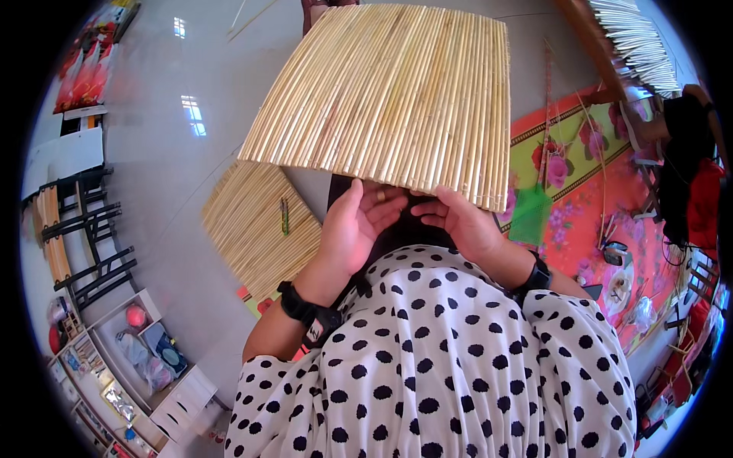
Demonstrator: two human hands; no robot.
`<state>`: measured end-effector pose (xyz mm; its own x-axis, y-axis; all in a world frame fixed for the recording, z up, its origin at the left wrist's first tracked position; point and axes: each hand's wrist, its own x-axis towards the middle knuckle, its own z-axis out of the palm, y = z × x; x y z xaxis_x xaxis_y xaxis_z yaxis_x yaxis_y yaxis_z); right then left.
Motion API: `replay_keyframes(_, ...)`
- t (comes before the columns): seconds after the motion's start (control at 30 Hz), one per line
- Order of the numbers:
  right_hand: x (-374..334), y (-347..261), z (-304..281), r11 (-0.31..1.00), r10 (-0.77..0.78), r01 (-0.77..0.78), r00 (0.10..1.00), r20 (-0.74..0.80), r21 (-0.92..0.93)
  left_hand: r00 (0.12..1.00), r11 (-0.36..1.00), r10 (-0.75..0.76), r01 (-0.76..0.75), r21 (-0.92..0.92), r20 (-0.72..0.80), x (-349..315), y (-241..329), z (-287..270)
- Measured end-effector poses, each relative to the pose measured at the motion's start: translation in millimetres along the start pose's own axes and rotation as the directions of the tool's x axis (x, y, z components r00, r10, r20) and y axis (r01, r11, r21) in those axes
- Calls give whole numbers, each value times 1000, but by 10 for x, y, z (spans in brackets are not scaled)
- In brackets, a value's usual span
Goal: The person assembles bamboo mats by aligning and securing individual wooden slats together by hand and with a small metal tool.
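Looking down through my head camera, I see a mat of pale yellow reeds (382,95) filling the upper middle of the frame, its thin stalks laid side by side and running from top to bottom. My two hands are at its lower edge, near the centre. My left hand (351,227) is loosely curled, thumb raised to the edge, a ring on one finger. My right hand (469,227) is bent in the same loose way, its thumb by the edge towards the mat's lower right corner. I can't make out whether either hand truly grips the reeds. Each wrist wears a black band.

Below the hands, white clothing with black dots (427,351) fills the lower middle. Left of centre, a second reed mat (256,229) lies on the shiny grey floor (164,252), with a small green object (285,216) on top, too small to identify. On the right spreads a red flowered floor covering (565,217), a see-through green piece (528,216) near its left side. A shelf unit (183,401) stands lower left.
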<state>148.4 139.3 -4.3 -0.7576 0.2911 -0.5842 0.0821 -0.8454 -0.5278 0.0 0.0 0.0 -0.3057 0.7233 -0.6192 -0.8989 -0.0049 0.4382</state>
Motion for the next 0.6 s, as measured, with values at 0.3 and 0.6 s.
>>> replay_keyframes(0.3, 26, 46, 39, 1000, 10, -10, 1000, -25, 6, 392, -614, 444, -523, 592, 806, -106, 242, 301)
replay_keyframes(0.6, 41, 100, 8, 999, 25, -23, 999, -48, 26, 470, -612, 311, -566, 553, 826, 143, 238, 369)
